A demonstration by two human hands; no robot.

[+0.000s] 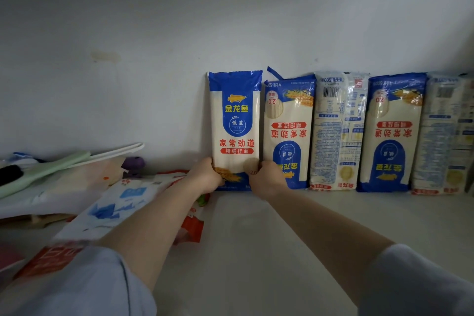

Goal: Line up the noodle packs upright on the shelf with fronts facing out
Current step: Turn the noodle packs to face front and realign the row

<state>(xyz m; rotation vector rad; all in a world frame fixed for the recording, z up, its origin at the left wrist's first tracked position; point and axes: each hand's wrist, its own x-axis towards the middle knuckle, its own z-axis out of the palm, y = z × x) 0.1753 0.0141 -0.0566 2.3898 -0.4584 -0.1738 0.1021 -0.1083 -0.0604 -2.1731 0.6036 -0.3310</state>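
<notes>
L hand + R hand both grasp bottom edge of leftmost noodle pack: upright on shelf, front out, against wall, touching inverted pack beside it.

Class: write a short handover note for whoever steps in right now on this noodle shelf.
Left hand and right hand: each has a grip on the bottom corners of the leftmost pack.
Done: that pack stands upright, front out, against the wall.
Left: second pack and fourth pack stand upside down; third pack and fifth pack show their backs. Turn these.
</notes>
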